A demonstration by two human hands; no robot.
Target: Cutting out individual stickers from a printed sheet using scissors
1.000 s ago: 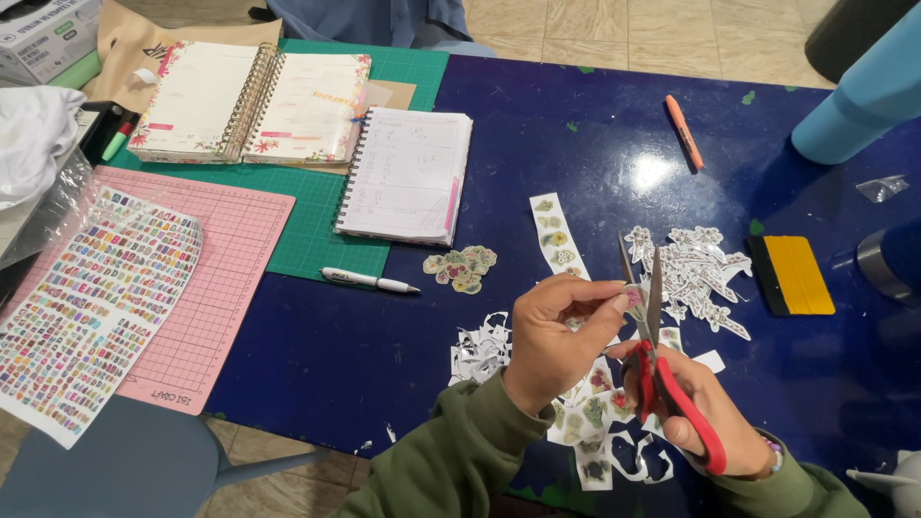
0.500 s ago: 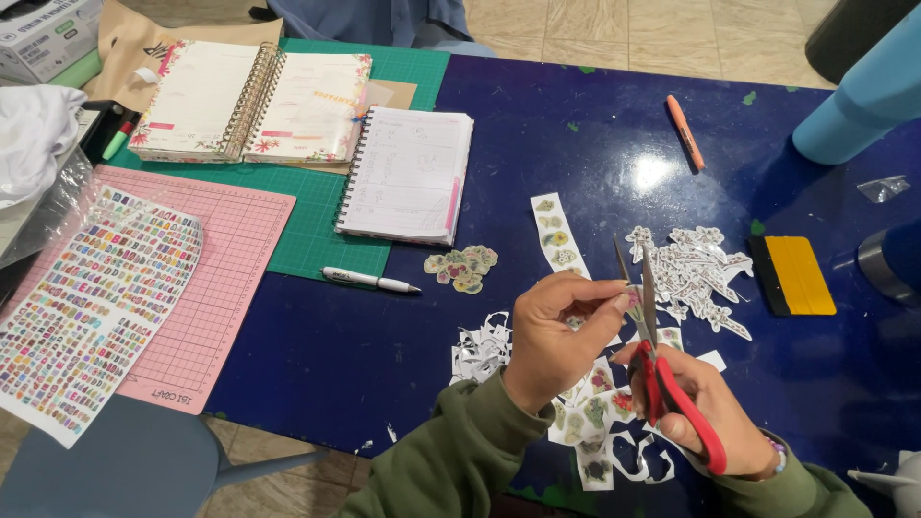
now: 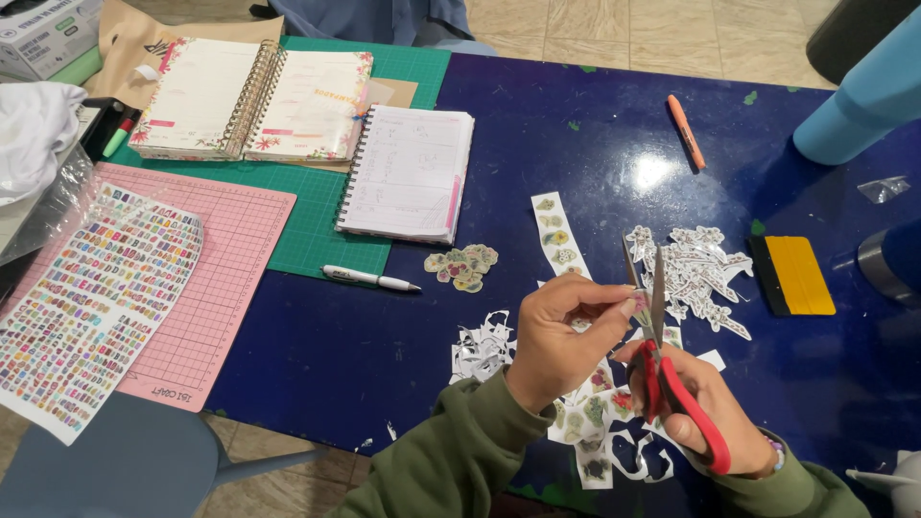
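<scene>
Two hands are working near me over the blue surface (image 3: 403,345): my left hand (image 3: 561,341) is pinching a small sticker (image 3: 640,309) in closed fingers, while my right hand (image 3: 710,408) is gripping red scissors (image 3: 662,369), blades parted beside it.

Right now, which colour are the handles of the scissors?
Red, seen best in the head view: scissors in the right hand.

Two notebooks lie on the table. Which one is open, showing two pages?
The larger spiral-bound planner, at the far left on the green cutting mat, lies open with both pages showing. The smaller notebook to its right shows only a single lined page.
</scene>
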